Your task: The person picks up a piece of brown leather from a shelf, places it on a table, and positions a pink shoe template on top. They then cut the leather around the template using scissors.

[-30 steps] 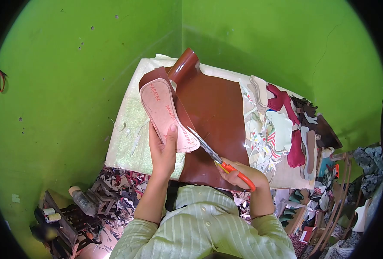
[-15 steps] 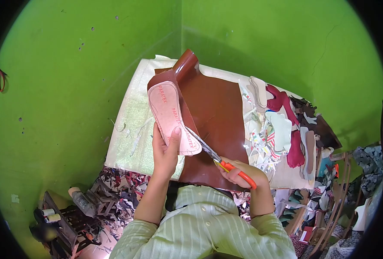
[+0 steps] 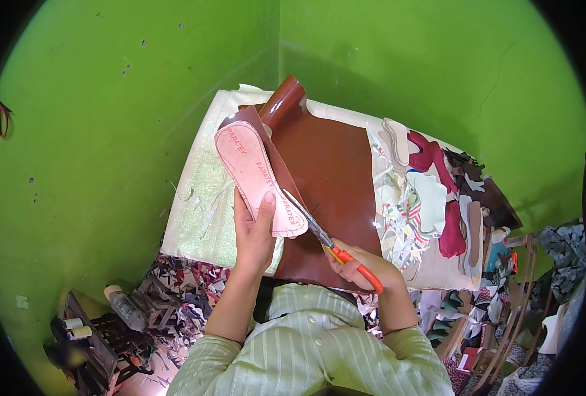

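A pink insole sheet printed PARATEX lies against a strip of brown material, and my left hand grips both near the lower end, thumb on top. My right hand is closed on orange-handled scissors. Their blades meet the right edge of the insole and brown strip, close to my left thumb; the blade tips are partly hidden. Beneath lies a large brown sheet, its far end rolled up, on the pale-covered table.
White and striped scraps, dark red pieces and pale insole shapes lie on the table's right side. Many offcuts cover the floor. A bottle lies at lower left. Green walls stand behind.
The insole's upper end has tilted left with the brown strip. My right hand and the scissors have shifted slightly left, with the handles lower.
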Action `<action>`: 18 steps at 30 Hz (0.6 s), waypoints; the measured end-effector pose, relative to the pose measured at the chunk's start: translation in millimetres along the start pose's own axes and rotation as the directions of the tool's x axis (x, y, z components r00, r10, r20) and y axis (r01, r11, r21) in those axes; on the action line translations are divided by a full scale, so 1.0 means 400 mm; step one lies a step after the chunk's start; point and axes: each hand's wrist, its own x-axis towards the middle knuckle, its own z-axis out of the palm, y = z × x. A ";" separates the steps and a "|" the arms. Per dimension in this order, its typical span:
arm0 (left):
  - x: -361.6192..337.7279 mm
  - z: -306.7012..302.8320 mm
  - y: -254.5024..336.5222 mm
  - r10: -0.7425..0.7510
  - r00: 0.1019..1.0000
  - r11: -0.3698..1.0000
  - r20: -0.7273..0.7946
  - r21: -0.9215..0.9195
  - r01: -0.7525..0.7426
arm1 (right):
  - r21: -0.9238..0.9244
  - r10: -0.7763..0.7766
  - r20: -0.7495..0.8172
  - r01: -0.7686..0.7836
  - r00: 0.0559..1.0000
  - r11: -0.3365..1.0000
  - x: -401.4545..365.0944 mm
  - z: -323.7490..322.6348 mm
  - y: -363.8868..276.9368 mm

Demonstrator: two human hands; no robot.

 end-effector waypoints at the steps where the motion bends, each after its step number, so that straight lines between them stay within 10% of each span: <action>1: 0.000 -0.003 0.000 -0.018 1.000 1.000 0.007 0.001 0.018 | -0.050 0.001 0.012 0.000 1.000 0.999 0.000 -0.006 0.006; 15: -0.004 -0.026 -0.017 0.162 0.987 0.965 0.015 0.205 -0.161 | -0.135 -0.037 0.035 0.041 0.999 0.990 -0.003 -0.030 0.030; 18: -0.007 -0.017 -0.004 0.154 0.988 0.969 0.015 0.192 -0.154 | 0.132 0.076 0.045 -0.082 0.996 0.988 0.001 -0.022 0.041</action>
